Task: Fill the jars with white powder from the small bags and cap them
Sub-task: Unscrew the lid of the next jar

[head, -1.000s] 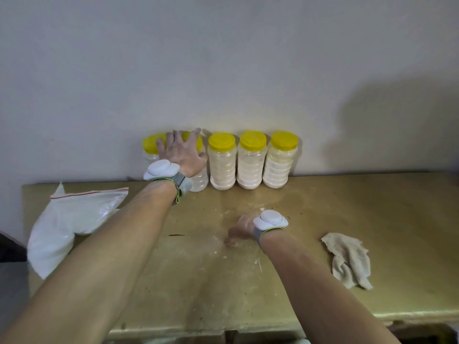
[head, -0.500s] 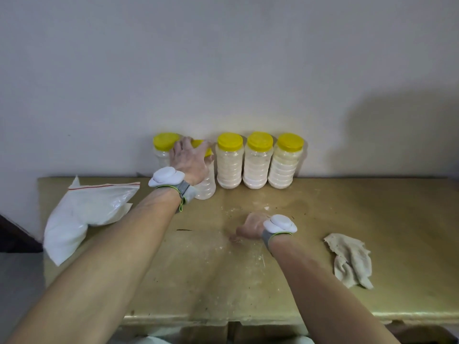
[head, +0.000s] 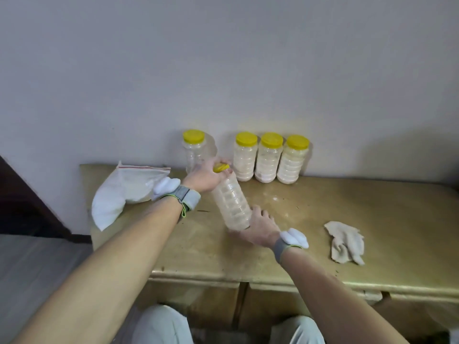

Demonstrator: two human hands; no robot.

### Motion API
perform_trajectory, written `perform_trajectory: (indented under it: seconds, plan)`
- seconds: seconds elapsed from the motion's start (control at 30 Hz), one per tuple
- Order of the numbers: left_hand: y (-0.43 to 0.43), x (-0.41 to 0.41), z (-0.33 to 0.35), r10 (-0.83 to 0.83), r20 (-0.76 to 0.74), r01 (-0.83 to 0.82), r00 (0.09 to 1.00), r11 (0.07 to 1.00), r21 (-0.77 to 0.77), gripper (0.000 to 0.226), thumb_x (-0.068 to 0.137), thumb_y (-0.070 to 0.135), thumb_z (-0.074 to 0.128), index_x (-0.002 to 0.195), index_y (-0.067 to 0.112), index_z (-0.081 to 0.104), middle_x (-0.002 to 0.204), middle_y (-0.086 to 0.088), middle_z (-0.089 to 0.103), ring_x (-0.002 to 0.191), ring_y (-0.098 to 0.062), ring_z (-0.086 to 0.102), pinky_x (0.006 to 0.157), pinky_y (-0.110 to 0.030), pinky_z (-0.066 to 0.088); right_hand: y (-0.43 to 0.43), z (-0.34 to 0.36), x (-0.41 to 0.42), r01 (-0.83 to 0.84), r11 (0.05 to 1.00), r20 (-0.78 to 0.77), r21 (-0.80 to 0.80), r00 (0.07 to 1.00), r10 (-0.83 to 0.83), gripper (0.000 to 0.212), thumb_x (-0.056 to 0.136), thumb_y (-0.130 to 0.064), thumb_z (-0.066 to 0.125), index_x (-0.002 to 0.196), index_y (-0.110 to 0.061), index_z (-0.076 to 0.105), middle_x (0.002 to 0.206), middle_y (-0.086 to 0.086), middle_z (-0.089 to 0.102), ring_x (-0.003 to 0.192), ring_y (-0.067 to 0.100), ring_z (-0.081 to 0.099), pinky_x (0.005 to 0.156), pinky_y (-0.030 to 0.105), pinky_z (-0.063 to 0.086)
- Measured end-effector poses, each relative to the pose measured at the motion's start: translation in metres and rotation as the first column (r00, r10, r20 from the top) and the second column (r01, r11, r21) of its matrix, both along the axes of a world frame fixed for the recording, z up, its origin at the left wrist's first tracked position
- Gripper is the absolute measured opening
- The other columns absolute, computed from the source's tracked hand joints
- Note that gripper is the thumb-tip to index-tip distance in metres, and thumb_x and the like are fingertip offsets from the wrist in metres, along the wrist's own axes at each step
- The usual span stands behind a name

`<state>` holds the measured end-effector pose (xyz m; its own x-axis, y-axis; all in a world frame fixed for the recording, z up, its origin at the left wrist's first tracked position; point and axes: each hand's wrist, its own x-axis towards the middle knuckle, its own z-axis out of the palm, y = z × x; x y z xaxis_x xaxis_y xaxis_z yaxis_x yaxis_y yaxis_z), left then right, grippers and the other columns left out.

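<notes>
A clear ribbed jar [head: 232,202] with a yellow cap [head: 221,167] is tilted above the table's middle, its top leaning away to the left. My left hand [head: 205,177] grips its neck and cap. My right hand [head: 260,225] holds its base. It looks almost empty. Against the wall stand three powder-filled jars [head: 269,161] with yellow caps, and to their left one capped clear jar [head: 195,151]. A zip bag of white powder [head: 124,192] lies at the table's left end.
A crumpled beige cloth [head: 346,242] lies on the right of the wooden table [head: 372,219]. Spilled powder dusts the table's middle. The wall runs right behind the jars. The table's front edge is near my knees.
My left hand has pulled the second jar out of the row and tilted it toward me. My right hand has lifted off the table and taken its base. The camera has tilted down.
</notes>
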<state>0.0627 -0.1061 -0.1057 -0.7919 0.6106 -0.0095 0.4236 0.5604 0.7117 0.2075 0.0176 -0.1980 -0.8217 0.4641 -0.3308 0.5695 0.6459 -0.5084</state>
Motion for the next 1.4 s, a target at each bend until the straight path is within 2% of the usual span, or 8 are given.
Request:
perform_trajectory:
  seconds: [0.17, 0.37, 0.63, 0.77, 0.93, 1.0, 1.13, 1.4]
  plan:
    - [-0.016, 0.021, -0.008, 0.080, 0.084, -0.088, 0.993, 0.991, 0.103, 0.044, 0.088, 0.044, 0.072, 0.129, 0.029, 0.062, 0.122, 0.006, 0.063, 0.113, -0.013, 0.057, 0.096, -0.024, 0.042, -0.032, 0.001, 0.015, 0.057, 0.976, -0.233, -0.211, 0.967, -0.107, 0.082, 0.053, -0.070, 0.078, 0.112, -0.026, 0.042, 0.114, 0.001, 0.061, 0.101, 0.024, 0.060, 0.083, 0.038, 0.052]
    - [-0.038, 0.040, -0.024, 0.179, 0.367, -0.276, 0.913, 0.932, 0.233, 0.110, 0.040, 0.084, 0.079, 0.130, 0.027, 0.055, 0.127, 0.003, 0.063, 0.113, -0.017, 0.064, 0.101, -0.042, 0.052, -0.060, -0.002, 0.027, 0.062, 0.929, -0.339, -0.366, 0.920, -0.195, 0.069, 0.063, -0.056, 0.083, 0.114, -0.026, 0.047, 0.108, -0.005, 0.065, 0.097, 0.015, 0.063, 0.086, 0.033, 0.054]
    - [-0.041, 0.058, -0.047, 0.106, 0.461, -0.239, 0.881, 0.941, 0.239, 0.077, 0.038, 0.066, 0.091, 0.101, 0.027, 0.070, 0.098, 0.008, 0.077, 0.097, -0.015, 0.072, 0.096, -0.042, 0.056, -0.073, -0.008, 0.030, -0.047, 0.860, -0.292, -0.509, 0.949, -0.121, 0.075, 0.056, -0.060, 0.085, 0.116, -0.029, 0.053, 0.109, -0.011, 0.068, 0.101, 0.006, 0.065, 0.092, 0.030, 0.054]
    - [-0.046, 0.060, -0.050, 0.175, 0.200, -0.184, 0.964, 0.983, 0.027, 0.084, 0.041, 0.067, 0.084, 0.109, 0.026, 0.059, 0.106, 0.005, 0.070, 0.100, -0.021, 0.066, 0.091, -0.041, 0.055, -0.056, -0.009, 0.033, -0.137, 0.861, -0.174, -0.489, 0.983, 0.058, 0.072, 0.058, -0.038, 0.079, 0.125, -0.023, 0.058, 0.109, 0.001, 0.068, 0.088, 0.018, 0.066, 0.069, 0.031, 0.054]
    - [-0.054, 0.073, -0.055, 0.029, -0.086, -0.051, 0.996, 0.963, -0.265, 0.076, 0.058, 0.058, 0.078, 0.121, 0.031, 0.044, 0.115, 0.004, 0.061, 0.099, -0.026, 0.061, 0.079, -0.034, 0.050, -0.028, 0.009, 0.037, -0.003, 0.627, -0.183, -0.779, 0.958, -0.223, 0.043, 0.078, -0.029, 0.070, 0.117, -0.013, 0.062, 0.097, 0.008, 0.070, 0.070, 0.025, 0.065, 0.059, 0.028, 0.043]
    - [-0.054, 0.078, -0.062, -0.037, -0.128, -0.006, 0.991, 0.948, -0.318, 0.080, 0.056, 0.059, 0.075, 0.125, 0.035, 0.042, 0.120, 0.007, 0.059, 0.104, -0.026, 0.062, 0.080, -0.033, 0.050, -0.021, 0.014, 0.038, 0.000, 0.598, -0.176, -0.801, 0.956, -0.235, 0.043, 0.087, -0.048, 0.067, 0.114, -0.015, 0.064, 0.096, 0.008, 0.068, 0.068, 0.022, 0.064, 0.060, 0.026, 0.048]
    - [-0.051, 0.089, -0.072, -0.176, -0.198, 0.074, 0.964, 0.897, -0.435, 0.077, 0.057, 0.062, 0.065, 0.127, 0.042, 0.038, 0.121, 0.014, 0.058, 0.107, -0.022, 0.061, 0.083, -0.035, 0.052, -0.021, 0.011, 0.038, 0.044, 0.755, -0.088, -0.655, 0.987, -0.134, 0.075, 0.083, -0.080, 0.048, 0.114, -0.013, 0.065, 0.085, 0.008, 0.066, 0.059, 0.021, 0.061, 0.057, 0.027, 0.053]
    - [-0.052, 0.087, -0.078, -0.229, -0.249, 0.082, 0.941, 0.869, -0.489, 0.071, 0.054, 0.070, 0.057, 0.117, 0.043, 0.038, 0.108, 0.013, 0.060, 0.099, -0.023, 0.060, 0.082, -0.041, 0.053, -0.010, 0.012, 0.037, 0.057, 0.646, -0.046, -0.761, 0.989, -0.142, 0.051, 0.088, -0.051, 0.068, 0.113, -0.007, 0.066, 0.081, 0.011, 0.063, 0.060, 0.020, 0.057, 0.061, 0.030, 0.051]
